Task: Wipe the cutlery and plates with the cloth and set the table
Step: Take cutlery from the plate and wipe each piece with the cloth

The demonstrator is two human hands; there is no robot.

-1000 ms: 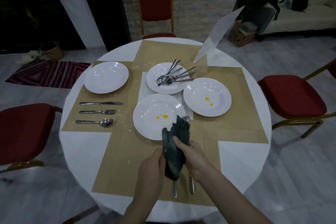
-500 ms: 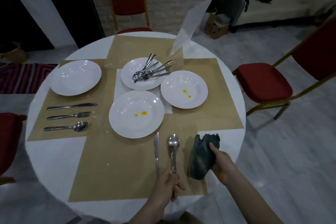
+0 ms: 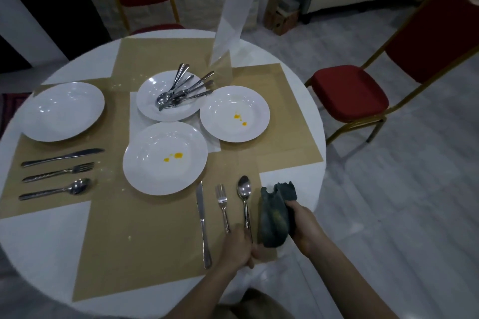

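Now setting spoon [image 3: 244, 197] near tabletop's near-right edge, long axis parallel to fork [image 3: 223, 204] just left. Left hand [image 3: 239, 247] pinching spoon handle; right hand [image 3: 303, 225] just beside, gripping cloth [image 3: 274, 215].

No writing, label, brand or number can be read anywhere in the head view. The clear upright stand [image 3: 230, 23] at the top centre of the frame, on the far side of the table [image 3: 39, 241], shows only a blank, glaring face — and the boxes [image 3: 281, 17] on the floor at upper right are too dark and small to make out any print.
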